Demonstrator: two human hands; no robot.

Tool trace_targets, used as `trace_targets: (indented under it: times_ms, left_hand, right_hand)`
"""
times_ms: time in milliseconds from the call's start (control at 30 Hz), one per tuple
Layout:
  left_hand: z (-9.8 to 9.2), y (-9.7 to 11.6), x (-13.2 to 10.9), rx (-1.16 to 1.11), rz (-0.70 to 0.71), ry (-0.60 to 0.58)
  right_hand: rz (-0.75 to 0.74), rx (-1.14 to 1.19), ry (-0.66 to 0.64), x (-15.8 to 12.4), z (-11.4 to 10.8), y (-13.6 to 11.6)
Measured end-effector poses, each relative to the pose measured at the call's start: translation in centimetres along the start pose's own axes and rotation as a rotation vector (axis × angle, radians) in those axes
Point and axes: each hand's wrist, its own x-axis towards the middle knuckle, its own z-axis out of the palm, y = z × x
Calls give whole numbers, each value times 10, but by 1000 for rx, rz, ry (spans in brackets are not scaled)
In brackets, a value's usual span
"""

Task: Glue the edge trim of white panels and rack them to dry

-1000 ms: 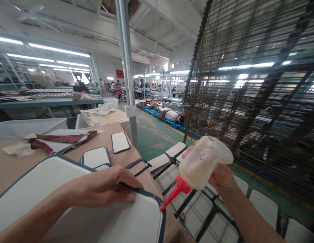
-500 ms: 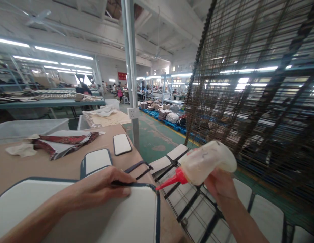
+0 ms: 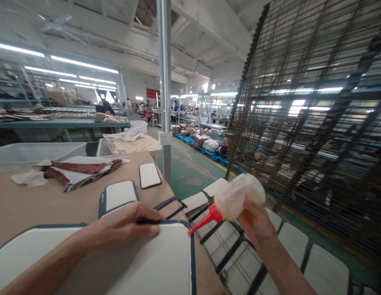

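Note:
A large white panel [image 3: 159,258] with rounded corners and a dark blue edge lies in front of me. My left hand [image 3: 131,223] pinches its upper edge, thumb on the white face and fingers over the far side. In my right hand [image 3: 258,221] is a whitish squeeze bottle [image 3: 236,194] with a red nozzle [image 3: 207,220], tilted down to the left. The nozzle tip sits at the panel's upper right corner, on the dark edging. Another white panel [image 3: 39,241] of the same kind lies to the left, partly behind my forearm.
Smaller edged panels [image 3: 149,175] and a dark strap [image 3: 165,203] lie on the brown table [image 3: 86,205]. Crumpled fabric [image 3: 82,170] is farther left. At right, a wire rack [image 3: 221,241] holds several white panels, with tall mesh racks [image 3: 300,102] behind. A post [image 3: 165,82] stands ahead.
My right hand and the bottle have shifted left and turned slightly, with the nozzle tip a little lower at the panel's corner. My left hand keeps its grip. The view has shifted slightly.

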Motion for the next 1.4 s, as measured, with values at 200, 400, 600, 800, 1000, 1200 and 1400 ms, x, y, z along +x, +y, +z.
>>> trace_targets:
  times_ms: [200, 400, 600, 800, 1000, 1200, 1400]
  left_hand:
    - [-3, -3, 2, -71, -82, -10]
    - [-6, -5, 5, -153, -120, -22]
    - [-10, -9, 9, -216, -169, 2]
    - [-14, -16, 13, -246, -182, 15]
    - [-17, -21, 14, -283, -194, 50]
    - [-18, -24, 14, -402, -231, 67]
    - [-22, -31, 11, -441, -246, 101]
  right_hand:
    - [-14, -32, -48, -5, 3, -5]
    - [-1, -51, -74, -10, 9, -11]
    - [9, -48, -67, -14, 10, -9]
    - [32, -29, -85, -17, 6, -10]
    - [59, -52, -80, -21, 5, -12]
    - [102, -91, -127, -22, 0, -11]
    - [110, -121, -127, -26, -23, -2]
